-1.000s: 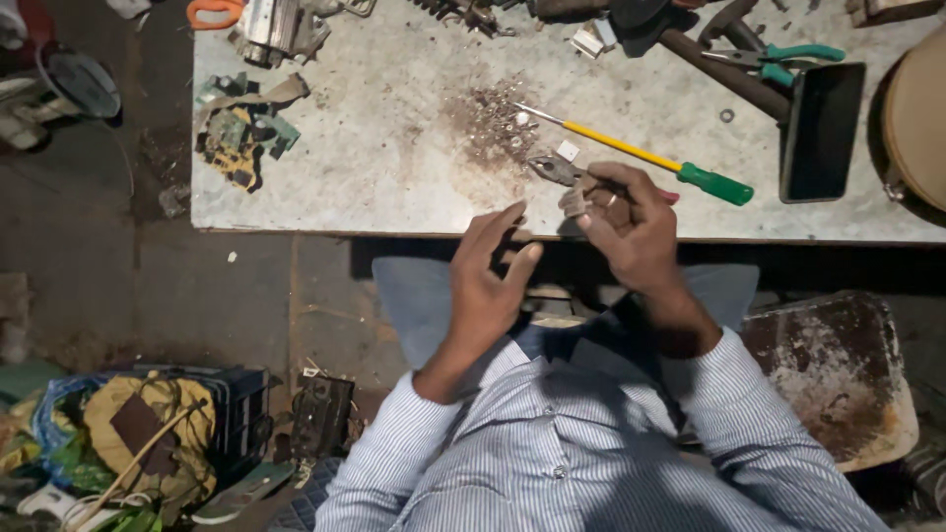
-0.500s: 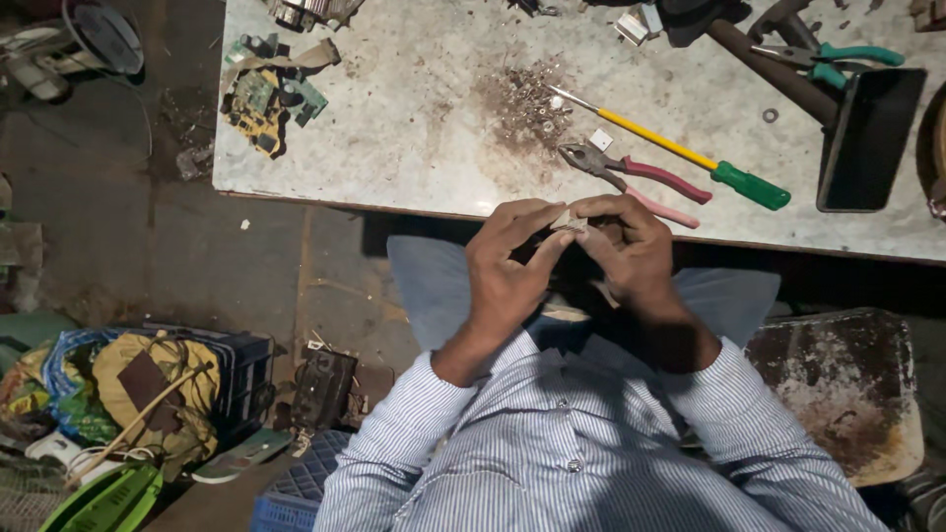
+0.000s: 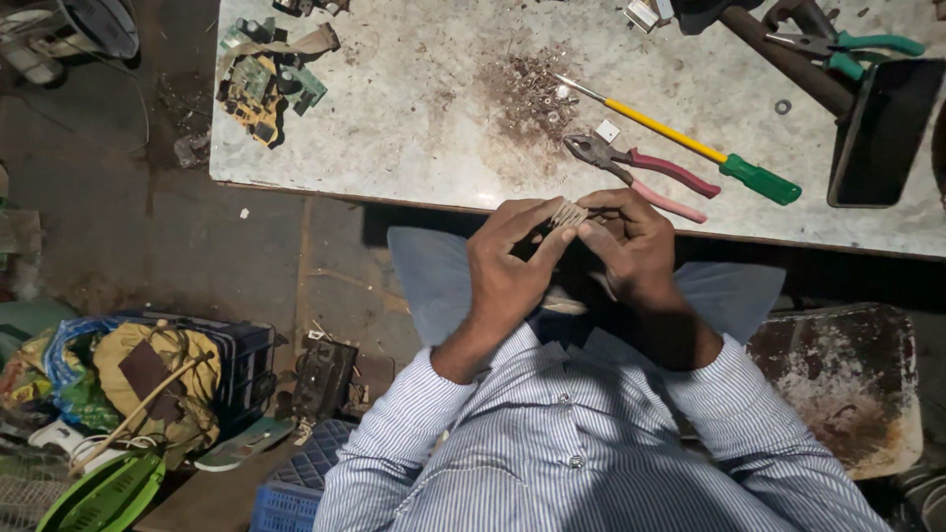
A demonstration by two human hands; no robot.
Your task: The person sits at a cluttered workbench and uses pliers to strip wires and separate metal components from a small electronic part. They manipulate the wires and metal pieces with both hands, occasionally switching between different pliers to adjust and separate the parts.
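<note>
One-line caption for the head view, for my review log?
Both hands, left hand and right hand, pinch a small pale ribbed part below the workbench.

The counter (image 3: 394,128) looked like pale, matt stone, stained and rough with rusty specks around a heap of small metal screws (image 3: 537,89). Near its front edge, the pliers (image 3: 641,172) had dull metal jaws and smooth pink plastic grips, beside a screwdriver (image 3: 680,138) with a glossy green plastic handle. The shirt (image 3: 591,453) was striped woven cloth.

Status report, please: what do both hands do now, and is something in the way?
Left hand and right hand pinch a small pale ribbed part together. Held below the table edge. Pliers lie just beyond, untouched.
</note>
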